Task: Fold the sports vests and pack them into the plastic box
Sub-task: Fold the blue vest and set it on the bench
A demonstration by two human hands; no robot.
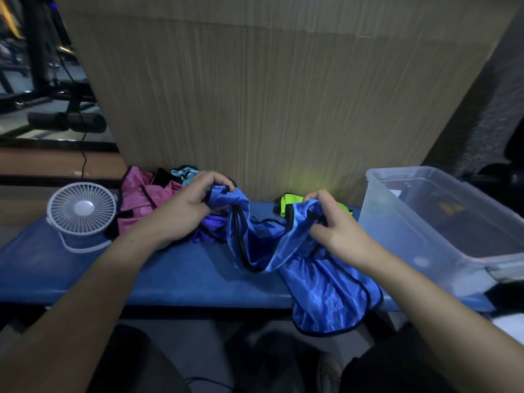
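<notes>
- Two bare hands work one shiny blue vest [309, 268] over a blue bench [175, 273]; other things lie along it.
- At the far left stands a small white fan [82, 208], round, with a ribbed grille and a looped foot.
- Just beside it a glossy pink vest [136, 199] lies crumpled with black trim, and a pale blue piece of cloth [184, 173] peeks out behind.
- The left hand [184, 211] comes in palm down, fingers curled tight round a bunched upper corner of the blue vest.
- Under that hand a darker purple vest [211, 225] lies in a heap on the bench.
- The blue vest is satin-smooth, edged in black; it sags between the hands and its lower part hangs over the near edge of the bench.
- The right hand [337, 231] pinches the other corner, thumb and fingers closed on the cloth.
- Behind it lies a neon green vest [292, 202].
- At the right sits a clear plastic box [419, 222], open-topped, with frosted walls.
- A ribbed cardboard sheet [269, 95] stands behind the bench; the room is dim.
</notes>
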